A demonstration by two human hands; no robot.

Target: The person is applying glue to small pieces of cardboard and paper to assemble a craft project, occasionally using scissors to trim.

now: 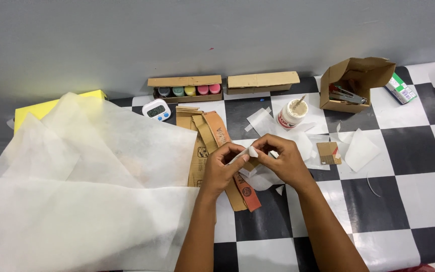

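Near the middle of the checkered desk (409,191), the left hand (221,166) and right hand (283,160) meet — fingers of both pinched shut on a small paper strip (242,155). Cardboard pieces (212,146) lie just beneath; a glue jar (291,114) stands farther back — white tissue sheets (86,191) spread left.

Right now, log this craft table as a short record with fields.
Surface: black-and-white checkered table
Left hand: pinching a small white paper piece
Right hand: pinching the same piece from the other side
Under the hands: brown cardboard strips
Left side: large white tissue sheets
Back row: box of paint pots, digital timer, glue jar
Back right: open cardboard box
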